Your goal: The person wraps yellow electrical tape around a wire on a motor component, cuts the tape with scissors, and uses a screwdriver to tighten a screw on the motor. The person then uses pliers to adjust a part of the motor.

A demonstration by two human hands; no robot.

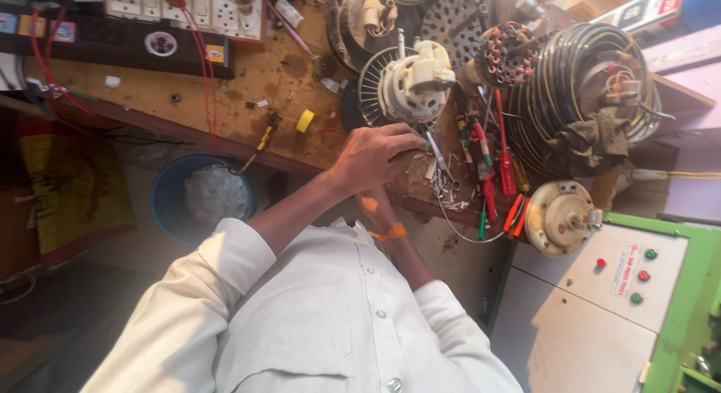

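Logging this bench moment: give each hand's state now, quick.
Left hand: curled over thin metal pliers, beside the white fan motor; grip cannot be told.
Right hand: hidden behind the left hand; cannot be told.

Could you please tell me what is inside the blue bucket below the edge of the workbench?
The blue bucket holds a crumpled whitish heap, perhaps cloth or paper, filling most of the opening. Whatever lies beneath it is covered, and the white sleeve hides the bucket's lower rim.

warm daylight, bright at the right edge — left side shadowed, corners soft and slightly blurred.
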